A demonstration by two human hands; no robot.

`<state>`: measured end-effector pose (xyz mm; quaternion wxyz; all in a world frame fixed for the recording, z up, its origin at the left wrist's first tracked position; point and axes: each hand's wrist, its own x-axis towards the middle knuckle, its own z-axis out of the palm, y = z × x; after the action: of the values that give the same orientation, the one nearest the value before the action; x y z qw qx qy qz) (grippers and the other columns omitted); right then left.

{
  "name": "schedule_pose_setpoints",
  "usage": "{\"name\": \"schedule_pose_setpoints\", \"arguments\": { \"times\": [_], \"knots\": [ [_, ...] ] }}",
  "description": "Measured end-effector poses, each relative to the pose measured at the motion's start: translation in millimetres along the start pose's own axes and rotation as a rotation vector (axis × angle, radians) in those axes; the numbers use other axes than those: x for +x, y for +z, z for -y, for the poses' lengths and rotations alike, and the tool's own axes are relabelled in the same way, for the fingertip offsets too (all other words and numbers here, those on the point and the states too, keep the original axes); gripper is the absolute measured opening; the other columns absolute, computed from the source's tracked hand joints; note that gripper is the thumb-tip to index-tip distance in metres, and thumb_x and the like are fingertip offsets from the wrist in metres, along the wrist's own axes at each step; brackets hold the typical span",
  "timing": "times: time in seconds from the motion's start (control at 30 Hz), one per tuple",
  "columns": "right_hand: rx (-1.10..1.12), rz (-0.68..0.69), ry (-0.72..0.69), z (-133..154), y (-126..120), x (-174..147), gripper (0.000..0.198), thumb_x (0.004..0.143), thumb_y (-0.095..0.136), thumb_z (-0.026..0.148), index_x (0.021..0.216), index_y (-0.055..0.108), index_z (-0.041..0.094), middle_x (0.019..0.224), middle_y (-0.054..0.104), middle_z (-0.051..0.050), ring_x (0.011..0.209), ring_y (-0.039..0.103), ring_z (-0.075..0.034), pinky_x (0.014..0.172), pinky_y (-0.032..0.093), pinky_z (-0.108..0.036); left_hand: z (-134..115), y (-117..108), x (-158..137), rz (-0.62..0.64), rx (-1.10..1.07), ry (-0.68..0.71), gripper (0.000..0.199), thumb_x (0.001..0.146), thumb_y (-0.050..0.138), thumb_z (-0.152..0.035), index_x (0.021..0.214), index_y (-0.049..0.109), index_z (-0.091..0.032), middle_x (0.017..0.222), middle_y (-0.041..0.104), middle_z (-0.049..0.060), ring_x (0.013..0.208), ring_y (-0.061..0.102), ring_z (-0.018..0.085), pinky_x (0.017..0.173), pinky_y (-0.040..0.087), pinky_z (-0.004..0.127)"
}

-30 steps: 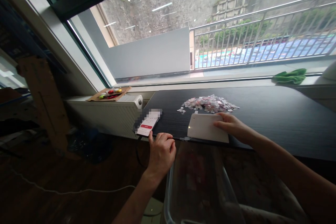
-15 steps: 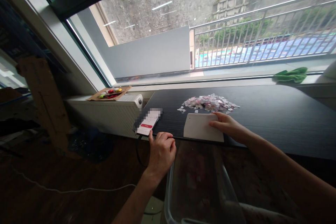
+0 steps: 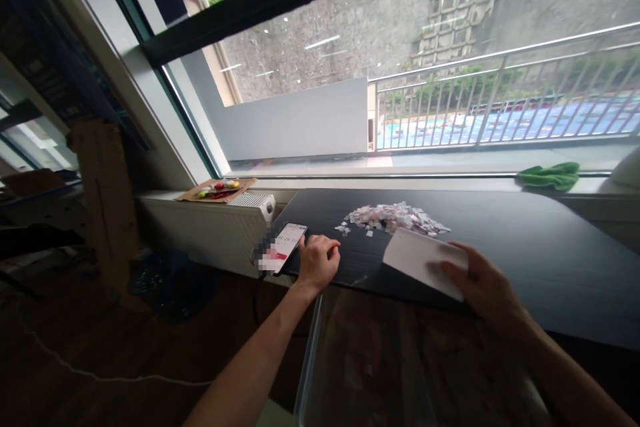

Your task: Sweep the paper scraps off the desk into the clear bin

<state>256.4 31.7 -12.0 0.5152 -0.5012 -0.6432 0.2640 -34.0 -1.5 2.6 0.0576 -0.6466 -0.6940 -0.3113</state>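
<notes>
My right hand (image 3: 483, 283) grips the right end of a flat, off-white rectangular card (image 3: 425, 261) with a small hole near one corner. The card is tilted near the table's front edge, just in front of a heap of small pale paper scraps (image 3: 397, 218); whether it touches the table I cannot tell. At the left, my left hand (image 3: 320, 260) has its fingers loosely bent, one stretched toward a phone (image 3: 290, 247) on the table corner. Nothing shows in its grasp. Below the edge stands a clear plastic bin (image 3: 311, 353), its contents dim.
The dark table (image 3: 530, 247) runs along the window. A green cloth (image 3: 549, 177) lies on the sill at right. Left of the table is a white radiator (image 3: 220, 230) bearing a piece of cardboard (image 3: 193, 195) with colourful items. A white cable (image 3: 115, 378) crosses the floor.
My right hand has moved right with the card, which has gone from lying flat to tilted. My left hand has shifted forward onto the table beside the phone. The camera view has tipped up slightly.
</notes>
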Motion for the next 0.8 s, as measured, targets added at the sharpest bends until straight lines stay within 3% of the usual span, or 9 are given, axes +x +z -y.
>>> {"name": "schedule_pose_setpoints", "arguments": {
  "times": [0.13, 0.33, 0.43, 0.6, 0.8],
  "knots": [
    [0.073, 0.037, 0.045, -4, -1, -5, 0.041, 0.068, 0.070, 0.047, 0.101, 0.069, 0.022, 0.074, 0.072, -0.001, 0.063, 0.063, -0.019, 0.056, 0.052, -0.029, 0, 17, 4, -0.054, -0.009, -0.026, 0.019, 0.080, 0.057, -0.011, 0.081, 0.073, -0.022, 0.086, 0.074, 0.004, 0.091, 0.065, 0.023, 0.100, 0.041, 0.048],
    [0.292, -0.061, 0.183, -22, 1, 11, 0.043, 0.067, 0.074, 0.055, 0.092, 0.073, 0.020, 0.086, 0.078, -0.007, 0.083, 0.072, -0.027, 0.079, 0.058, -0.040, -5, 18, -4, -0.089, 0.027, -0.002, 0.018, 0.077, 0.058, -0.012, 0.083, 0.073, -0.021, 0.090, 0.070, 0.005, 0.098, 0.062, 0.024, 0.109, 0.032, 0.049],
    [0.316, -0.014, 0.117, -21, 10, 15, 0.045, 0.068, 0.072, 0.058, 0.093, 0.073, 0.021, 0.092, 0.079, -0.009, 0.088, 0.074, -0.029, 0.086, 0.057, -0.046, -6, 18, -5, -0.093, 0.044, 0.006, 0.018, 0.077, 0.058, -0.014, 0.083, 0.073, -0.020, 0.094, 0.068, 0.007, 0.100, 0.060, 0.025, 0.109, 0.031, 0.050],
    [0.116, 0.116, -0.091, -6, 28, 17, 0.029, 0.072, 0.066, 0.049, 0.083, 0.074, 0.023, 0.086, 0.079, -0.007, 0.083, 0.073, -0.027, 0.084, 0.056, -0.043, -6, 19, -3, -0.088, 0.065, 0.005, 0.018, 0.077, 0.056, -0.014, 0.081, 0.072, -0.022, 0.093, 0.067, 0.006, 0.099, 0.058, 0.025, 0.108, 0.031, 0.051],
    [0.098, 0.069, -0.121, -1, 52, 31, 0.028, 0.082, 0.056, 0.042, 0.092, 0.071, 0.021, 0.097, 0.079, -0.009, 0.092, 0.072, -0.028, 0.088, 0.054, -0.044, -7, 17, -3, -0.064, 0.094, -0.004, 0.020, 0.078, 0.054, -0.014, 0.085, 0.071, -0.021, 0.092, 0.067, 0.007, 0.098, 0.058, 0.026, 0.104, 0.034, 0.051]
  ]
}}
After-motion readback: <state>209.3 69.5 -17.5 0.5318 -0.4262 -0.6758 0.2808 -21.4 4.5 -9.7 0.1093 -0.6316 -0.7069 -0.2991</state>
